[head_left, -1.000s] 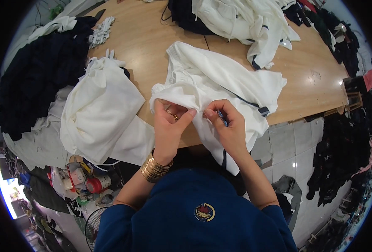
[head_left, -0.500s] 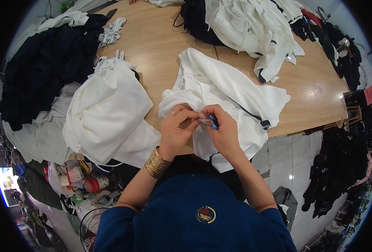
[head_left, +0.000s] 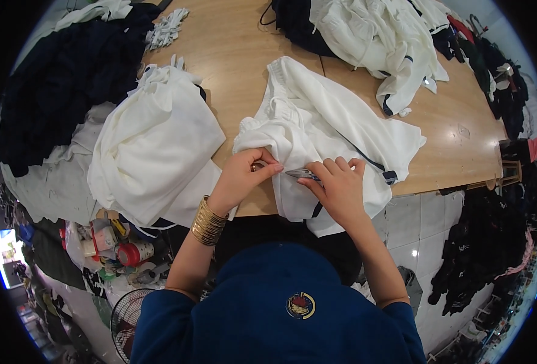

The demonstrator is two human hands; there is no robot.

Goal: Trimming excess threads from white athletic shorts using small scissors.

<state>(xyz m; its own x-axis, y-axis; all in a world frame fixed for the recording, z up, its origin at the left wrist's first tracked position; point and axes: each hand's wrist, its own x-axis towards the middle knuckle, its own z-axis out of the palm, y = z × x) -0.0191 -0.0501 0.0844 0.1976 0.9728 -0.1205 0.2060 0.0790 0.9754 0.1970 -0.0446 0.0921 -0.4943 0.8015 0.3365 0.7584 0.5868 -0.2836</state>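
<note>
White pants with a gathered elastic waistband, a drawstring and navy side trim lie across the table edge in front of me. My left hand, with a gold cuff on its wrist, is closed at a fold of the cloth, thumb and forefinger pinched together. In my right hand is a small pair of thread snips. Their metal blades point left toward the left fingertips, just over the cloth. Whether a thread lies between the fingertips is too small to see.
The wooden table carries a white garment heap at left, dark cloth beyond it, white strips, and more white garments at far right. A fan stands low at left; black garments hang at right.
My hands have drawn slightly apart. The snips' blades, earlier close against the left fingers, now show plainly, and the right fingers have spread more over the handles. The view has shifted slightly.
</note>
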